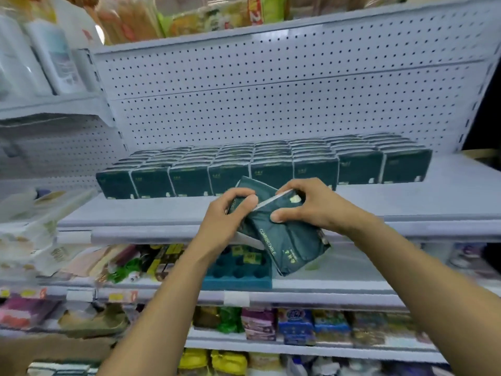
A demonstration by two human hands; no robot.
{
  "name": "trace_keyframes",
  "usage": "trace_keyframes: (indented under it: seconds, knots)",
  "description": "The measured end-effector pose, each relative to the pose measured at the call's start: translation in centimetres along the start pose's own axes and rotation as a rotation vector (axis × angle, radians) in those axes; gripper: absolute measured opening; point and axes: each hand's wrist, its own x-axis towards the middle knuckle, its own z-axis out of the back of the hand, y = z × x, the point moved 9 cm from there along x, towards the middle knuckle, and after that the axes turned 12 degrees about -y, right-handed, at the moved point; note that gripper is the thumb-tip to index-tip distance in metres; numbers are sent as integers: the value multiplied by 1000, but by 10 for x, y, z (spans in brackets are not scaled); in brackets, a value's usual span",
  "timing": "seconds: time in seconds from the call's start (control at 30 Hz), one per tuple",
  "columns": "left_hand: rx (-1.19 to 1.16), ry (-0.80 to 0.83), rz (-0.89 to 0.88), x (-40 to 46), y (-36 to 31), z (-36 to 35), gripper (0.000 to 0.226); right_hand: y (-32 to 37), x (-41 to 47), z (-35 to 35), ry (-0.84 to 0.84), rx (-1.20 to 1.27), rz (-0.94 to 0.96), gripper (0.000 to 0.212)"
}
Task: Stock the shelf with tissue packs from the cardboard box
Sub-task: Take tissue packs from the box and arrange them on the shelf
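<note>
Green tissue packs (282, 240) gripped by left hand (230, 213) and right hand (306, 204) before shelf (406, 202).

Both forearms reaching forward, left hand (230, 213) and right hand (306, 204) close together, fingers curled in grip

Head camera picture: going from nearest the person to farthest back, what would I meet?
Left hand and right hand, together gripping dark green tissue packs → front edge of the shelf → rows of stocked tissue packs → white pegboard back wall.
</note>
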Motion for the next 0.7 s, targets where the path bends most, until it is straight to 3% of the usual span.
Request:
trace_keyframes:
  seconds: [0.1, 0.3, 0.4, 0.53, 0.7]
  knots:
    - [37, 26, -44, 28, -4, -20, 24, -33, 7, 50, -144, 186, -149, 27]
    - [-92, 120, 27, 65, 2, -56, 81, -112, 7, 131, -478, 446, -323, 25]
    - [-41, 102, 54, 78, 8, -68, 76, -153, 2, 148, -581, 424, -392, 32]
    - [-36, 151, 48, 93, 16, -84, 65, -190, -6, 165, -686, 257, -425, 15]
    - [-96, 181, 44, 102, 19, -98, 58, -202, 8, 181, -720, 73, -387, 16]
